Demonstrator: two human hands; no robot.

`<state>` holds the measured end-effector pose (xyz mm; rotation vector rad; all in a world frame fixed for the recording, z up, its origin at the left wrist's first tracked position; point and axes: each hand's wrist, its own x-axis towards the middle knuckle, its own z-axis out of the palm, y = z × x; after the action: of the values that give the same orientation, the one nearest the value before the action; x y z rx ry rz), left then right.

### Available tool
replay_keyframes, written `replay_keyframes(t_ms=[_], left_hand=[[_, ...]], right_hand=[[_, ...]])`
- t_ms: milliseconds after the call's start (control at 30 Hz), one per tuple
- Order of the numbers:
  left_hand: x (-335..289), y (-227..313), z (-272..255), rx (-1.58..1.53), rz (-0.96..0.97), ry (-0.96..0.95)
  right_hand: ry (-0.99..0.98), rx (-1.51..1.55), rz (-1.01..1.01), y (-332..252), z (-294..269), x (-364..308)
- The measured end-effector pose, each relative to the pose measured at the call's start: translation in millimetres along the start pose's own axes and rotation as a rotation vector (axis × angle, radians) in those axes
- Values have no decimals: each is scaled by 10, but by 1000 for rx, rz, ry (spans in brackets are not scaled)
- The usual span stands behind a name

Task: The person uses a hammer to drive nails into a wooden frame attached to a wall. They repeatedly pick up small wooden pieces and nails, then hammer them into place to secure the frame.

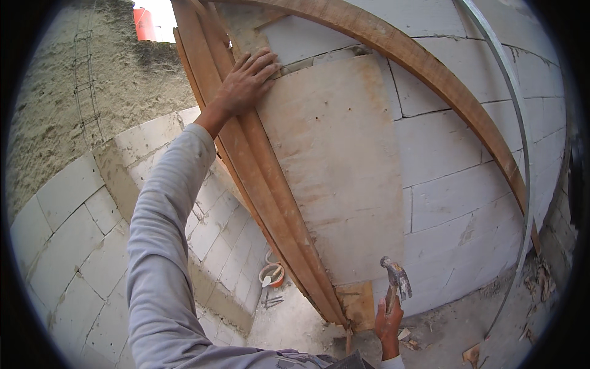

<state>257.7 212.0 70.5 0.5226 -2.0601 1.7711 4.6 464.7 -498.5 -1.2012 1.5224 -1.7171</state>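
My left hand (pixel 246 83) rests with fingers stretched out at the upper edge of a pale plywood panel (pixel 344 166), beside long brown timber planks (pixel 270 184). Its wrist crosses over the planks. Low on the right, my right hand (pixel 388 323) is wrapped round the handle of a claw hammer (pixel 398 280), whose metal head points up. The hammer is near the panel's lower end, where a smaller piece of plywood (pixel 356 305) sits beside the foot of the planks. The panel stands against a wall of white blocks (pixel 455 147).
A long curved wooden strip (pixel 442 80) and a thin metal strip (pixel 522 129) lean along the wall at right. An orange bucket (pixel 271 275) with a trowel stands on the floor beyond the planks. Wood scraps (pixel 472 355) litter the floor at lower right.
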Motion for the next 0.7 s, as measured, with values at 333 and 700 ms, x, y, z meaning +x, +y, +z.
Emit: replay_keyframes(t_ms=[333, 700], left_hand=[[-109, 2, 19, -145, -73, 46], [-732, -114, 142, -252, -398, -269]], right_hand=[[32, -58, 70, 407, 97, -450], [25, -162, 183, 508, 230, -711]])
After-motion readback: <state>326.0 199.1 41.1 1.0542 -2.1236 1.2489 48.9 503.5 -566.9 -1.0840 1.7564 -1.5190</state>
